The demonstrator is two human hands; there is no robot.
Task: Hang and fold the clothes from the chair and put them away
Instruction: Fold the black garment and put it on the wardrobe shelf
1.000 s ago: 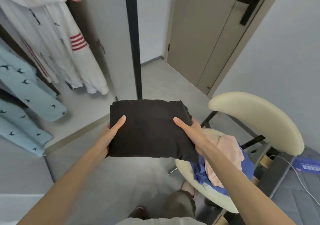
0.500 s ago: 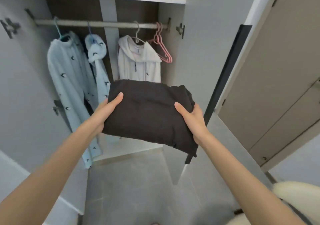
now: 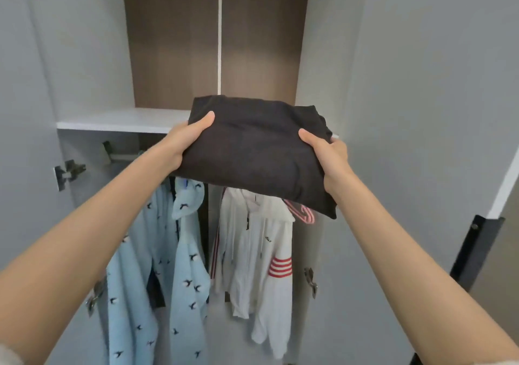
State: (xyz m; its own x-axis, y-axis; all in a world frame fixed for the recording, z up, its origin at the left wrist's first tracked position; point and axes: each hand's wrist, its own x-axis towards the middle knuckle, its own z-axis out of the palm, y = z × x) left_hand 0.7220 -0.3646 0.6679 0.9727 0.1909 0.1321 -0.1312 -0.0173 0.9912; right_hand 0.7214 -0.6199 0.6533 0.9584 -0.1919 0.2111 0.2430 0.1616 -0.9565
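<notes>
**Raised: folded black garment [image 3: 252,153] now level with shelf [image 3: 120,121]**

Up from chest height a moment ago, it sits between both arms. The left hand [image 3: 182,142] and right hand [image 3: 328,153] each grip a side, thumb on top. Below and beyond hang a blue jacket [image 3: 182,266], left, and a white hoodie [image 3: 252,252], right.
</notes>
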